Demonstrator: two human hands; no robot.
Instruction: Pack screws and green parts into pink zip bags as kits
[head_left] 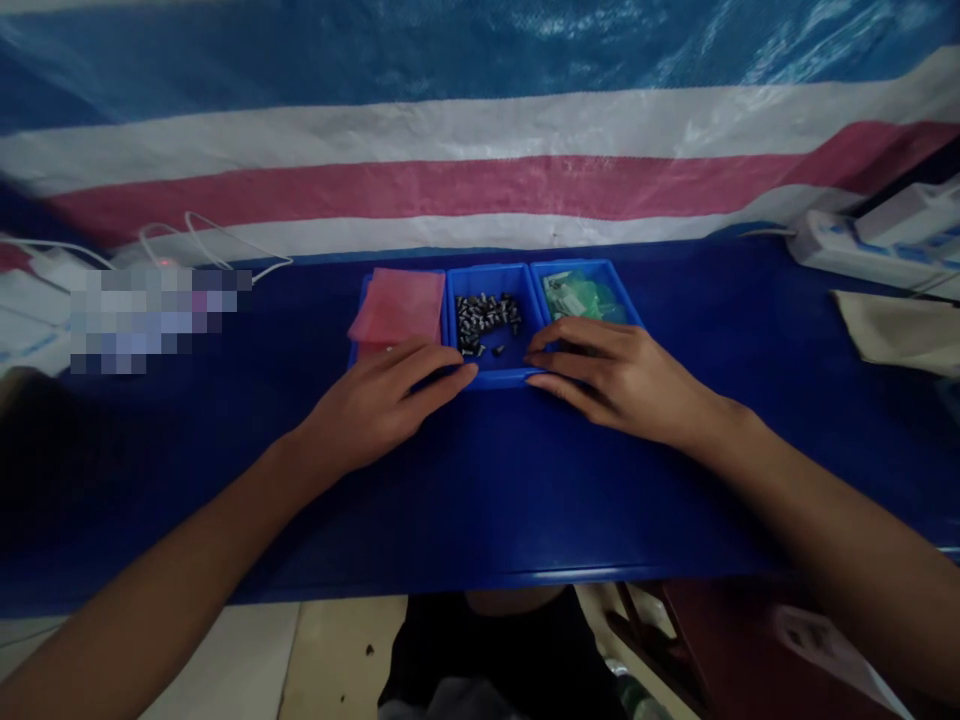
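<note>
Resting w/ L hand (379, 400) at near-L corner of blue middle bin (501, 379), w/ thumb & index narrow (can't tell if gripping rim or just touching). Likewise w/ R hand (616, 372) at near-R corner, w/ narrow gap btwn thumb & fingers; can't tell if pinching wall. Inside middle bin: small dark screws (484, 316), mostly heaped toward back, w/ a few loose nr front. Just beside on L: L bin (352, 353) under pink sheets (409, 305). Just beside on R: R bin (628, 308) w/ green bags (592, 298), partly behind R hand. Under all three: blue worktop (480, 480). Farther out: white cables (210, 235) L, white power strip (862, 255) & beige cloth (896, 330) far R, striped sheeting (480, 185) behind.
</note>
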